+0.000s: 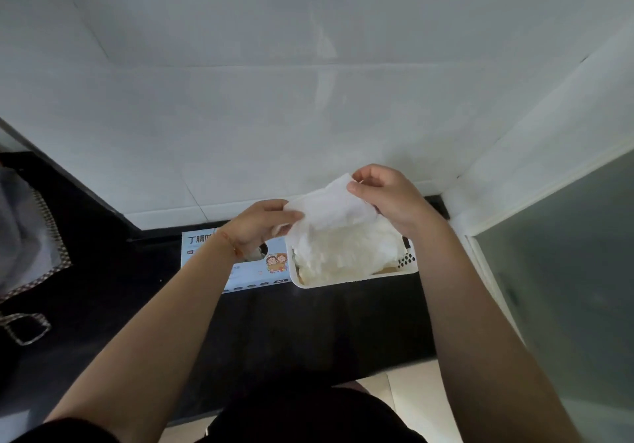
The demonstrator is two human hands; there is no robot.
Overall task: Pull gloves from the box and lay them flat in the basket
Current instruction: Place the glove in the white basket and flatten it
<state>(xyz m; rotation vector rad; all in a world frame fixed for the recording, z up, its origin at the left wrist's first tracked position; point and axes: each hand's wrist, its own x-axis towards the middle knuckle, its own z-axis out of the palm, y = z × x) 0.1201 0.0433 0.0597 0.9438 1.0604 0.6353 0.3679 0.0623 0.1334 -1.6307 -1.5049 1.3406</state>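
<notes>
I hold one white glove (329,207) stretched between my hands above the white basket (408,264). My left hand (255,228) pinches its left edge, my right hand (384,193) pinches its far right corner, both grips closed on it. More gloves (343,254) lie piled in the basket. The blue glove box (254,271) sits just left of the basket on the dark surface (274,322).

A dark tabletop (308,322) runs along the white tiled wall. On it, toward twelve o'clock, lies a light blue glove box (247,271), with a white basket (346,283) touching its three o'clock side.
</notes>
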